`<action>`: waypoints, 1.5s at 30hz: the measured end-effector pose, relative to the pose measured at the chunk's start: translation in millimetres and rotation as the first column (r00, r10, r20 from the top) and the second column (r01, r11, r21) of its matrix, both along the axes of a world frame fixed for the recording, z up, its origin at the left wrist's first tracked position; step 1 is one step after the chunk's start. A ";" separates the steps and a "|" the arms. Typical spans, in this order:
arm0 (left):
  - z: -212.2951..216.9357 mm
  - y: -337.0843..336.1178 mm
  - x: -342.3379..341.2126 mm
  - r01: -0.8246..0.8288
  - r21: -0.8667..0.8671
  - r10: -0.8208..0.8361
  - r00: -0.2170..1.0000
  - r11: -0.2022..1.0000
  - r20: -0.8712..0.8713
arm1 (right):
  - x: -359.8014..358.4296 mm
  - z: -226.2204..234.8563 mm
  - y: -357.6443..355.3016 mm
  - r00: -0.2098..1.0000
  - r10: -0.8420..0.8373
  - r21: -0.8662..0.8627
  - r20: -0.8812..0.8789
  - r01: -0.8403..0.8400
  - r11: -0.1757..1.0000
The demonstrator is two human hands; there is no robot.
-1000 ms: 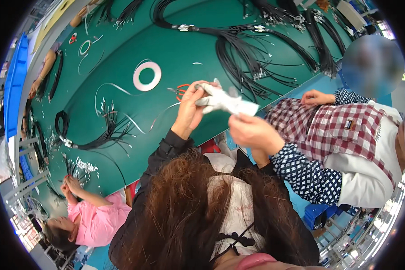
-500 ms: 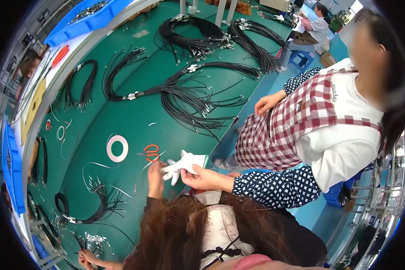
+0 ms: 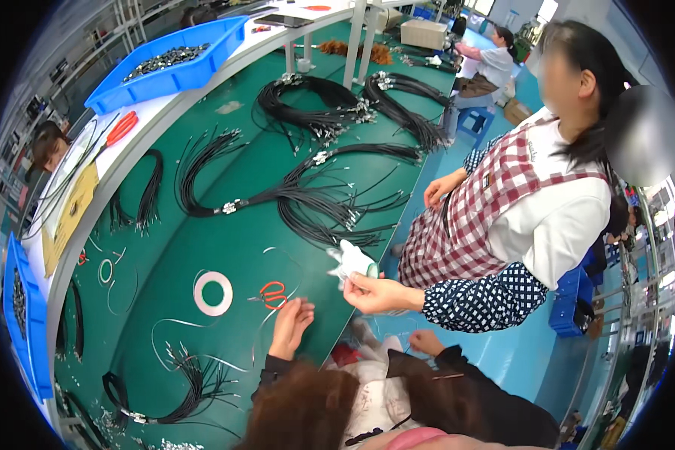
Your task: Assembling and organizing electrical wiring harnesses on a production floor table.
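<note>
My left hand [image 3: 291,328] is raised over the green table's near edge, fingers apart from any object and holding nothing. Close beyond its fingertips lie orange-handled scissors [image 3: 272,295]. Past the table edge, my right hand [image 3: 426,343] hangs near my lap, its fingers loosely bent; I see nothing in it. A person in a checked apron [image 3: 465,225] stands to the right, and their hand [image 3: 379,294] holds a white glove [image 3: 352,262] in front of me. Neither of my hands touches the glove. To the scissors' left sits a roll of pale tape [image 3: 201,294].
Bundles of black cables [image 3: 300,199] spread over the table [image 3: 165,259], with a smaller bundle [image 3: 195,386] near its front. A white shelf [image 3: 120,169] along the left carries a blue bin [image 3: 169,75] of small dark parts. Another person [image 3: 495,64] sits far right.
The glove in the other person's hand has moved right and away from my left hand. My right hand now shows below their sleeve. The view has shifted, showing more of the shelf.
</note>
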State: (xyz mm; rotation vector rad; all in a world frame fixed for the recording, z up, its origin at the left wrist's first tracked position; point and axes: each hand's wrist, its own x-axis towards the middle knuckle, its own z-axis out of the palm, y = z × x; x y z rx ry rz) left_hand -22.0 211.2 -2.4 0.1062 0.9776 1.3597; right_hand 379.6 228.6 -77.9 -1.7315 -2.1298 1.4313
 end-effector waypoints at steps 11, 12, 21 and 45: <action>-41.6 -31.9 42.8 0.289 -0.273 -0.366 0.882 0.918 -0.297 | 46.8 -47.0 -40.9 0.992 -0.125 -0.129 0.018 0.126 0.984; -39.8 -22.0 57.8 0.329 -0.275 -0.407 0.859 0.904 -0.310 | 56.0 -49.2 -39.6 0.985 -0.172 -0.128 0.004 0.171 0.977; -62.6 48.3 156.0 0.751 -0.248 -0.724 0.406 0.612 -0.558 | 109.7 -59.4 -8.1 0.956 -0.291 0.196 0.021 0.282 0.939; -64.8 122.3 255.4 0.963 -0.261 -0.785 -0.108 0.070 -0.610 | 115.6 -25.2 -112.4 0.676 -0.733 0.278 0.080 0.691 0.667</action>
